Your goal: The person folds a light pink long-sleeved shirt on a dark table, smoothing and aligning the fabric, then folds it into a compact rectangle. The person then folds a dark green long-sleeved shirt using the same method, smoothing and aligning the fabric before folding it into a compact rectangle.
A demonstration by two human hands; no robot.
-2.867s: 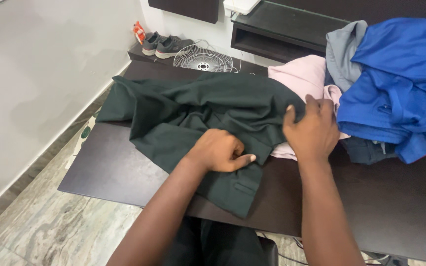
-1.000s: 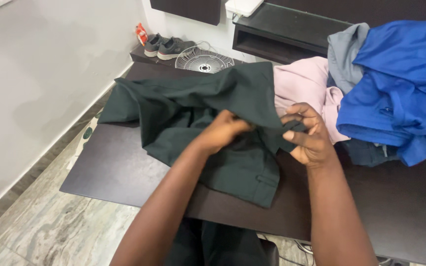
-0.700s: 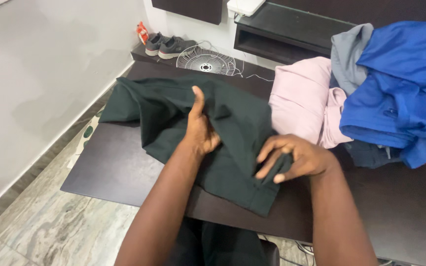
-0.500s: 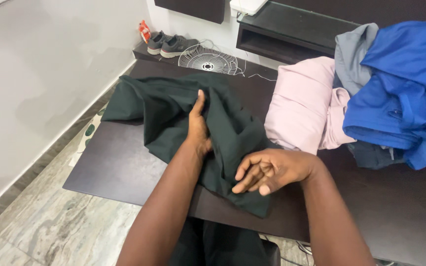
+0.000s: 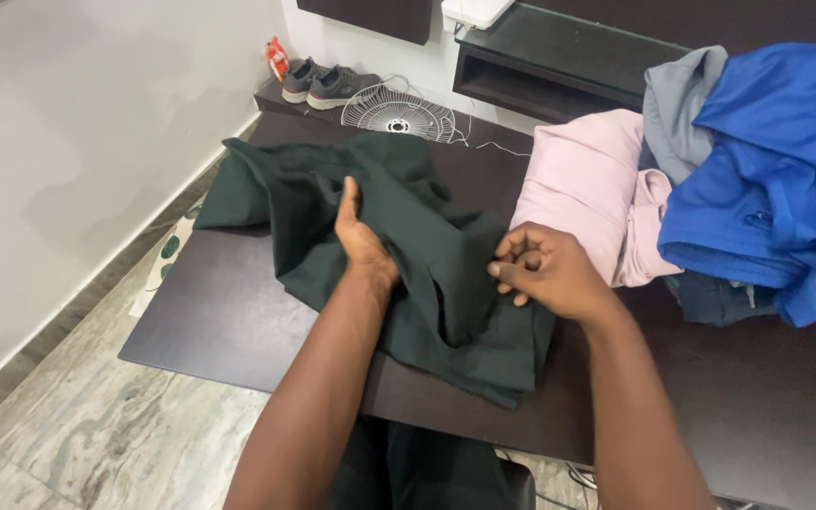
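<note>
A dark green garment [image 5: 408, 236] lies bunched on the dark table [image 5: 219, 312]. My left hand [image 5: 361, 241] stands edge-down on the cloth near its middle, fingers straight and together, pressing into a fold. My right hand [image 5: 545, 269] is just right of it, fingers curled and pinching the garment's right edge, which is lifted a little off the table.
A pile of clothes sits on the table's right side: a pink garment [image 5: 592, 194], a grey one [image 5: 677, 99] and a blue one [image 5: 786, 170]. Behind the table are a fan grille [image 5: 399, 113], grey shoes [image 5: 323, 83] and a dark shelf [image 5: 559, 57]. A white wall runs along the left.
The garment's right part has been folded over leftward. My left hand turned from gripping the cloth to a flat edge pressed on it; my right hand carried the edge down, then up again.
</note>
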